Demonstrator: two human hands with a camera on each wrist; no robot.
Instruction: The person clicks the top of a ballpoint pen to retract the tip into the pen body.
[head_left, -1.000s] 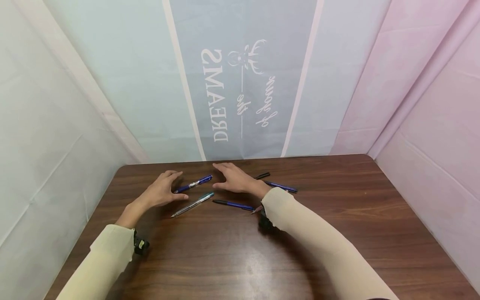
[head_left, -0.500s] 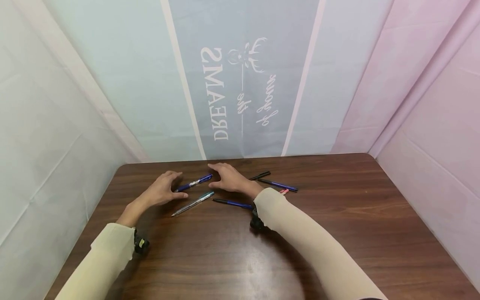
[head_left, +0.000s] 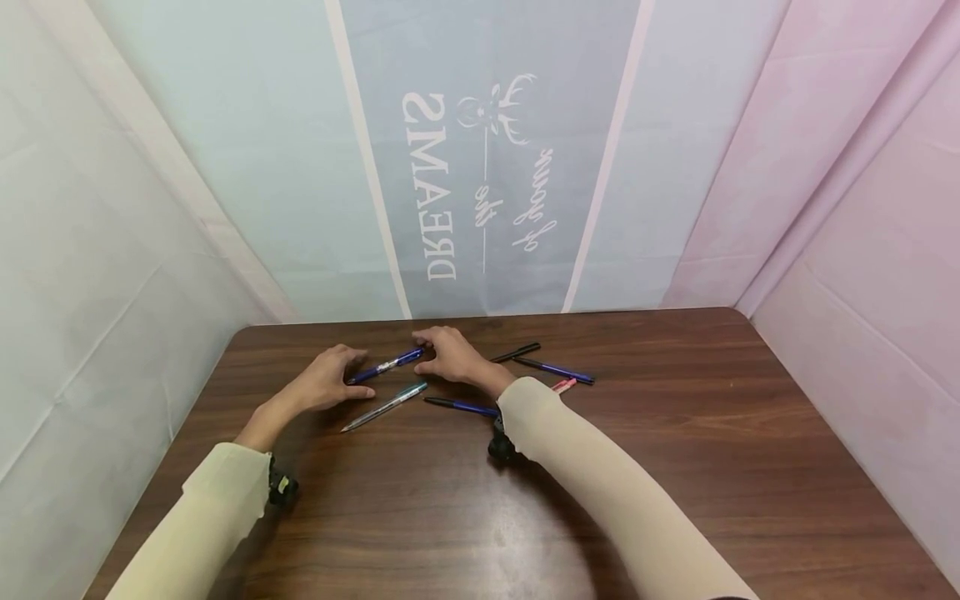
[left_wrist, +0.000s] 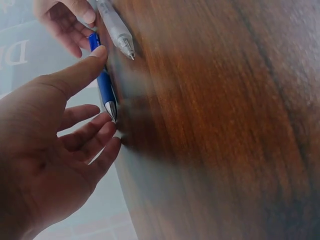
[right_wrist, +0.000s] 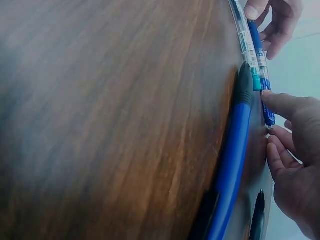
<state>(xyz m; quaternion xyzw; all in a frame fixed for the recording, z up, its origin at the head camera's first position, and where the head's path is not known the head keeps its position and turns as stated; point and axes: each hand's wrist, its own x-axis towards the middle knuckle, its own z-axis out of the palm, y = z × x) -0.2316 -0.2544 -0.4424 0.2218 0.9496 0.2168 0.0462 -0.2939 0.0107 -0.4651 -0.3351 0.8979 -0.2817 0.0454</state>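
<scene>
- Six pens are laid on one desk; two hands are placed over its far part.
- One blue-and-white pen is positioned between the hands, laid slantwise.
- Left hand: the grip is released; the near end of the blue-and-white pen is flanked by thumb and fingers. Whether it is touched cannot be told.
- Right hand: the grip is released, with the far end of the same pen set between thumb and forefinger. Contact cannot be told.
- One teal-and-clear pen is laid just beside it, on the person's side.
- Two blue pens are counted: one black-tipped pen, partly covered by the right sleeve, and one plain blue pen farther right.
- One black pen and one red pen, partly covered, are located near the latter.
</scene>
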